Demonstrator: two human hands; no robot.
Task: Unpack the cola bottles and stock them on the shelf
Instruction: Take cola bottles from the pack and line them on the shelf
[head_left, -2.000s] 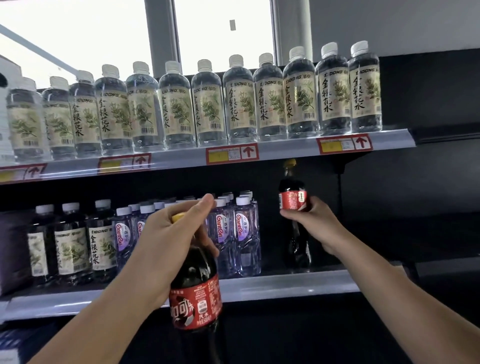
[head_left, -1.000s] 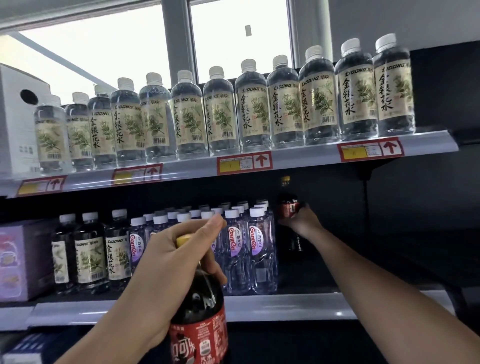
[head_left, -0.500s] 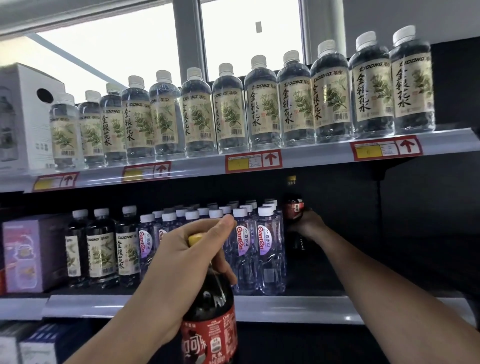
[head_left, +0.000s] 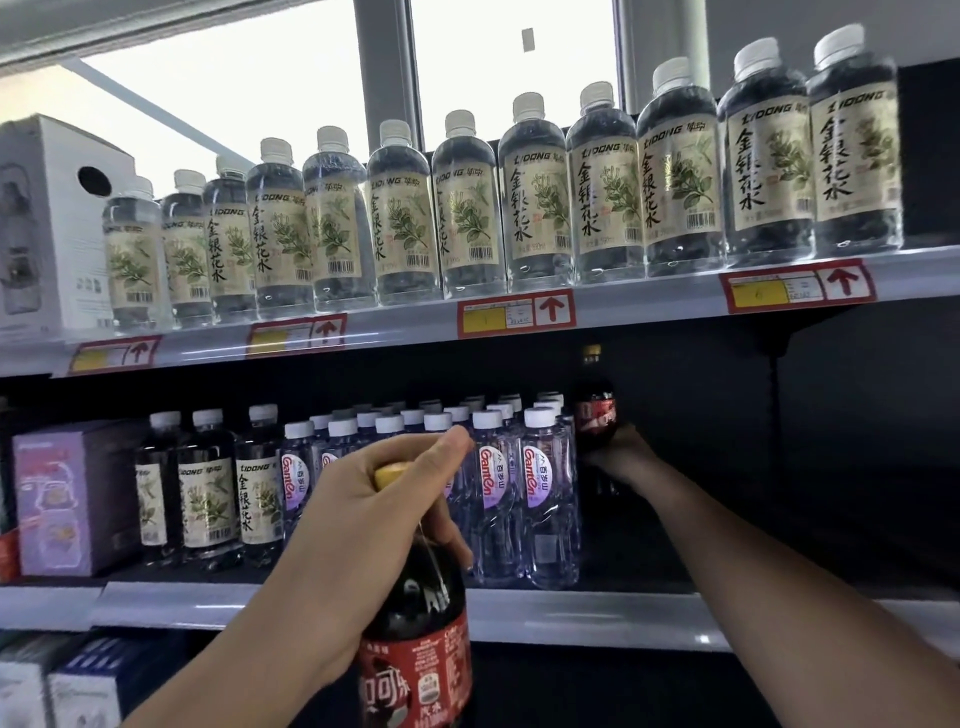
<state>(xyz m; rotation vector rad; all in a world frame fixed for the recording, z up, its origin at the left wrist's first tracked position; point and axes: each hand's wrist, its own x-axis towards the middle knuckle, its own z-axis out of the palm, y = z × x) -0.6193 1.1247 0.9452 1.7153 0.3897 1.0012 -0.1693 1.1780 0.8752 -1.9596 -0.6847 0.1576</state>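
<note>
Nearest, lower centre of the frame: the left hand grips a cola bottle by its neck and shoulder, fingers curled round the dark plastic below the yellow cap, index finger lying across the cap's top. The bottle is upright, its red label low in the frame, held in front of the middle shelf and not resting on it.

Further in, centre right: the right hand reaches deep into the middle shelf, fingers wrapped round the lower body of a second cola bottle. That bottle stands upright in the shaded back of the shelf, just to the right of the Ganten water bottles. Whether its base touches the shelf cannot be told.

Middle shelf, left: dark herbal drink bottles and a purple box.

Farthest, upper band: the top shelf carries a row of honeysuckle water bottles, with a white carton at upper left.
</note>
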